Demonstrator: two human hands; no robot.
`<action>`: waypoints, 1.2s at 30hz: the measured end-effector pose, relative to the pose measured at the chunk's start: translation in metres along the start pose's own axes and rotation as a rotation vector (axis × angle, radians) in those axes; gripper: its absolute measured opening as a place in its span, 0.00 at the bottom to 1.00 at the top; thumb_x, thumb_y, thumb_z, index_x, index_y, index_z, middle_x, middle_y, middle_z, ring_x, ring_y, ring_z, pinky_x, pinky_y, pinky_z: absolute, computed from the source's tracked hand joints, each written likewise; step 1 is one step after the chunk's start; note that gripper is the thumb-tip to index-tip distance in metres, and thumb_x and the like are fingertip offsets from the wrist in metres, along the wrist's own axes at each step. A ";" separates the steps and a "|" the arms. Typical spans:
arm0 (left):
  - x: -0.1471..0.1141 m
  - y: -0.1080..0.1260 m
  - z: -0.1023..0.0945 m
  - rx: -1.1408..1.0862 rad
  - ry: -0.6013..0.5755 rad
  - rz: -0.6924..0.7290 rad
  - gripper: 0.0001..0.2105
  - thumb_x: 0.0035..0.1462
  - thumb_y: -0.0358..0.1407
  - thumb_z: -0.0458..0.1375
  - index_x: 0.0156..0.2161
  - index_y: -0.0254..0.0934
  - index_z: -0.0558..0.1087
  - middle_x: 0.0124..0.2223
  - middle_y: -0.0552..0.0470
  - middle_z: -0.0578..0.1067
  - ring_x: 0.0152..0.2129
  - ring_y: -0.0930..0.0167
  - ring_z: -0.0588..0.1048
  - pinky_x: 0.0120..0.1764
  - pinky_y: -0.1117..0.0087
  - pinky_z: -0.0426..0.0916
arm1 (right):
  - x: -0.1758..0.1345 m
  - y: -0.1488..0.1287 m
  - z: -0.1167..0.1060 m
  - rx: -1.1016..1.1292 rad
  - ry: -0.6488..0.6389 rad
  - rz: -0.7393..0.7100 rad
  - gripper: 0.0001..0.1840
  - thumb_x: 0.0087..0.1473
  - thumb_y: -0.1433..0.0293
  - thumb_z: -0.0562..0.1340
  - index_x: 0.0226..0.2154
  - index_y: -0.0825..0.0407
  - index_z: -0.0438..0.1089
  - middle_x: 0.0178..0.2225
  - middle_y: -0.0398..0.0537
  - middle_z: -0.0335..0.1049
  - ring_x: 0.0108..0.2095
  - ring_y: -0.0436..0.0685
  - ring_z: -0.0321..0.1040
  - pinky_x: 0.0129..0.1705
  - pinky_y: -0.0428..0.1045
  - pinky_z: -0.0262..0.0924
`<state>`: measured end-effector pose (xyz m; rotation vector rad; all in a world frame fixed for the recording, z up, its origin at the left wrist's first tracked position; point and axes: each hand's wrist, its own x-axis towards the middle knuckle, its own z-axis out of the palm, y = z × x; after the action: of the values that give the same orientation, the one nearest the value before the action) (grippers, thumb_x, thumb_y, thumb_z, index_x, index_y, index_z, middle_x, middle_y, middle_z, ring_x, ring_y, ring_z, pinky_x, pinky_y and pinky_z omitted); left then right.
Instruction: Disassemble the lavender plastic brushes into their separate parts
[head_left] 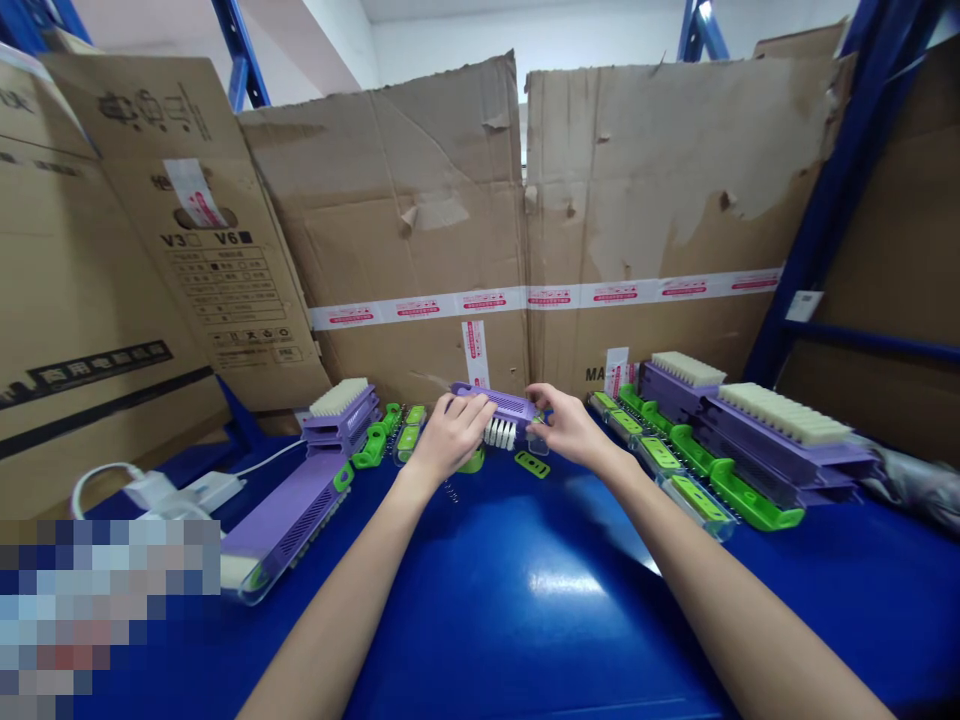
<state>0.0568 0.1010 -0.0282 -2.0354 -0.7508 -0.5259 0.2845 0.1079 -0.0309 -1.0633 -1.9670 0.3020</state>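
Note:
My left hand (pixel 453 432) is closed around the left end of a purple slotted plastic housing (pixel 511 404). A row of white teeth (pixel 500 434) shows beneath the housing. At its right end, the fingers of my right hand (pixel 568 424) pinch the housing near a small clear and green part, which is partly hidden. Under the hands, a flat green slotted plate (pixel 532 464) lies on the blue table (pixel 555 630). A green piece (pixel 472 462) sits beside my left hand, and a small spring (pixel 451 490) lies closer to me.
Purple housings with cream bristle blocks (pixel 784 412) stand at right, beside green brackets (pixel 750 495) and clear-and-green pieces (pixel 701 505). Similar parts stand at left near a long purple assembly (pixel 289 510) and a white charger (pixel 150 490). Cardboard sheets (pixel 420 220) wall the back.

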 end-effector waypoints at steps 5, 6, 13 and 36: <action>-0.002 -0.007 -0.004 -0.019 -0.066 0.007 0.21 0.55 0.33 0.53 0.54 0.32 0.65 0.54 0.40 0.70 0.45 0.60 0.68 0.46 0.59 0.61 | 0.001 -0.006 -0.003 -0.050 -0.025 -0.048 0.28 0.43 0.78 0.64 0.50 0.55 0.64 0.37 0.49 0.69 0.31 0.50 0.63 0.36 0.47 0.60; -0.003 -0.007 -0.005 -0.021 -0.081 0.013 0.21 0.55 0.34 0.54 0.55 0.33 0.64 0.54 0.40 0.70 0.46 0.60 0.67 0.47 0.58 0.60 | 0.001 -0.006 -0.004 -0.055 -0.031 -0.050 0.28 0.43 0.78 0.64 0.50 0.55 0.64 0.37 0.49 0.69 0.31 0.50 0.64 0.37 0.48 0.60; -0.001 0.004 -0.008 0.034 -0.138 -0.068 0.27 0.53 0.36 0.56 0.59 0.36 0.61 0.56 0.38 0.67 0.49 0.56 0.65 0.48 0.54 0.59 | -0.003 -0.009 0.000 -0.036 -0.005 -0.053 0.29 0.43 0.77 0.64 0.51 0.56 0.65 0.35 0.48 0.70 0.31 0.51 0.65 0.37 0.49 0.62; -0.006 0.002 -0.004 0.037 -0.168 -0.333 0.29 0.52 0.43 0.57 0.58 0.32 0.62 0.55 0.36 0.68 0.45 0.55 0.65 0.42 0.57 0.58 | 0.000 0.013 0.003 0.044 0.334 0.121 0.24 0.47 0.62 0.63 0.47 0.53 0.68 0.34 0.49 0.73 0.32 0.55 0.69 0.37 0.52 0.65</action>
<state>0.0538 0.0948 -0.0305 -1.9458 -1.2044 -0.5263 0.2898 0.1161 -0.0399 -1.1270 -1.5967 0.2154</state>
